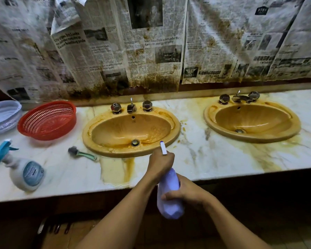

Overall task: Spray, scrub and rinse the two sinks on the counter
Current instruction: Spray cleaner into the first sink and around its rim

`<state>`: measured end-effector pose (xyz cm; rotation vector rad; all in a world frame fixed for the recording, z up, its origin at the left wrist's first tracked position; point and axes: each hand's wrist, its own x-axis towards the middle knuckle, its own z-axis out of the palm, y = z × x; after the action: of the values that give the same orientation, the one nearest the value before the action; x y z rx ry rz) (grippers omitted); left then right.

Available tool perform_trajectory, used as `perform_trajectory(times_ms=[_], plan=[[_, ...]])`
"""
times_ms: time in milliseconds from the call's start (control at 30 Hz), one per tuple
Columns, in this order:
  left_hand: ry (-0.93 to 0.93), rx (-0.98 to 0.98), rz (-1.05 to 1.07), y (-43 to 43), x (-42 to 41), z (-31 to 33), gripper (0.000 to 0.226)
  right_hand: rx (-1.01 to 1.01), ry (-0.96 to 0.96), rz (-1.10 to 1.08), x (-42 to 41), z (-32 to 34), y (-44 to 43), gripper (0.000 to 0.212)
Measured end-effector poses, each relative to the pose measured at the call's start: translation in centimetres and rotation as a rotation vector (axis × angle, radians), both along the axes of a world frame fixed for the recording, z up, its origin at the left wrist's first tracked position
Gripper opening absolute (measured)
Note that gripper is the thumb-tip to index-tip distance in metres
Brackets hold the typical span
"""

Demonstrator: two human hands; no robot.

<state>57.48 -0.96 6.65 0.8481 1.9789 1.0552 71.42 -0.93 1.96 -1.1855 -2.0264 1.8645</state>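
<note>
Lilac bottle (pixel 170 187); brush (pixel 81 153), basket (pixel 47 121) beside sink (pixel 176 130)

Newspaper (pixel 152 56) headline — "West Asia crisis a reminder"

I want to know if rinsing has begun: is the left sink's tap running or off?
Off, by the look of it: no stream falls from the spout into the left sink.
</note>
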Motion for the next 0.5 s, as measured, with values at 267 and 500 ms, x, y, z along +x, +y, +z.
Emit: perform_trajectory(times_ms=[267, 500], plan=[[0.101, 0.057, 0.183, 0.5, -0.4, -0.6, 0.015, 0.159, -0.1, -0.093, -1.8, -0.9, -0.4, 0.094], [0.0, 0.058, 0.059, 1.5, -3.1, -0.9, 0.011, 0.222, -0.202, -0.197, -4.8, -2.0, 0.3, 0.065]])
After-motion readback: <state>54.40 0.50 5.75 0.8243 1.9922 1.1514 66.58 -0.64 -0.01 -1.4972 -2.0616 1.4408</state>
